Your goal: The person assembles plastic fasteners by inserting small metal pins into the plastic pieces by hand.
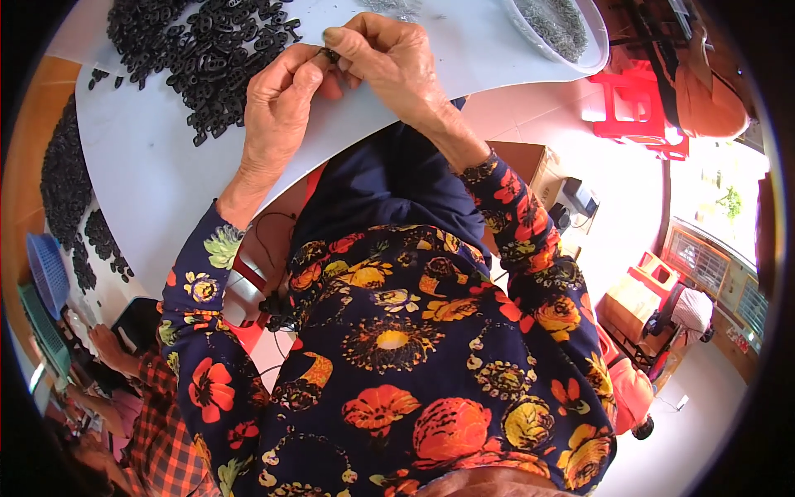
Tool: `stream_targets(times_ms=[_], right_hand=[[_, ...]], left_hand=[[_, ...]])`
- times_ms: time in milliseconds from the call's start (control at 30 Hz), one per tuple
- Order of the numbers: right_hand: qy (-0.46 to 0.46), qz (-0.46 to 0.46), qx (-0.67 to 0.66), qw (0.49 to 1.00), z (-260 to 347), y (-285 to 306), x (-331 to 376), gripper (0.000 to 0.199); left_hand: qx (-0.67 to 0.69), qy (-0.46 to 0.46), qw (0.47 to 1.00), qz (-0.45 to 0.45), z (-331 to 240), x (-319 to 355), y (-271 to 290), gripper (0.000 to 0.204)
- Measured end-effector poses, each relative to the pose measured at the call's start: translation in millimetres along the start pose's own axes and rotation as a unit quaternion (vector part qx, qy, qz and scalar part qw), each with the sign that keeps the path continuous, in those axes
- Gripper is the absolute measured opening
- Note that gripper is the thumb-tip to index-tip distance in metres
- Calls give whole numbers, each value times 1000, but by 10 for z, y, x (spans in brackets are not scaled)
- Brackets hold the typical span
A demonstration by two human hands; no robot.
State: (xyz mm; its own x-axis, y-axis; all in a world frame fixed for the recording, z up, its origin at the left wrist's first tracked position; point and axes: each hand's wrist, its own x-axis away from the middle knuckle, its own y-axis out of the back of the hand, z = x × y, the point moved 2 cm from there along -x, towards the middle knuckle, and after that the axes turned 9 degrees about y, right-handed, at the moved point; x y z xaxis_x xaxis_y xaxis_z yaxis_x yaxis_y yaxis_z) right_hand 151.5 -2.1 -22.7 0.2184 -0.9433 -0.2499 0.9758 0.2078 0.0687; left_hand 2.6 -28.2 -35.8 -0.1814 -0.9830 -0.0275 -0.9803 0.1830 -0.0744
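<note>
Above the pale table [137,174], left grip [279,101] and right grip [391,68] pinch a dark piece [330,55], mostly hidden.

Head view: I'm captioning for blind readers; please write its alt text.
The left hand and right hand pinch a small dark part over a pale table, beside heaped black buckle-like pieces; a round tub of silvery pieces stands upper right.

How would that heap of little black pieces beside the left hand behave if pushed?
The black pieces would probably spread rather than move as one, since they lie loose. Each looks small, so likely light. Their flattish, oblong shapes suggest sliding more than rolling.
</note>
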Motion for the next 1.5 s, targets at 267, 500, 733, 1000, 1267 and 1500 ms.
stream_targets(times_ms=[267, 500, 733, 1000, 1267, 1500], right_hand=[[34, 17, -71, 997, -5, 62, 72, 17], [16, -88, -155, 984, -106, 378, 80, 12], [38, -71, -50, 995, -72, 344, 104, 17], [46, -42, -84, 995, -63, 279, 118, 19], [53, -47, -73, 995, -50, 180, 124, 20], [61, -33, -83, 994, -9, 135, 126, 20]], left_hand=[[-43, 8, 999, 16, -44, -22, 23, 19], [-181, -51, 981, -55, -222, -75, 53, 17], [-478, -153, 865, 29, -220, -278, -54, 14], [-513, -141, 846, 29, -183, -288, -90, 11], [79, 152, 985, 23, -93, -329, 132, 20], [188, 188, 961, 77, -53, -352, 162, 21]])
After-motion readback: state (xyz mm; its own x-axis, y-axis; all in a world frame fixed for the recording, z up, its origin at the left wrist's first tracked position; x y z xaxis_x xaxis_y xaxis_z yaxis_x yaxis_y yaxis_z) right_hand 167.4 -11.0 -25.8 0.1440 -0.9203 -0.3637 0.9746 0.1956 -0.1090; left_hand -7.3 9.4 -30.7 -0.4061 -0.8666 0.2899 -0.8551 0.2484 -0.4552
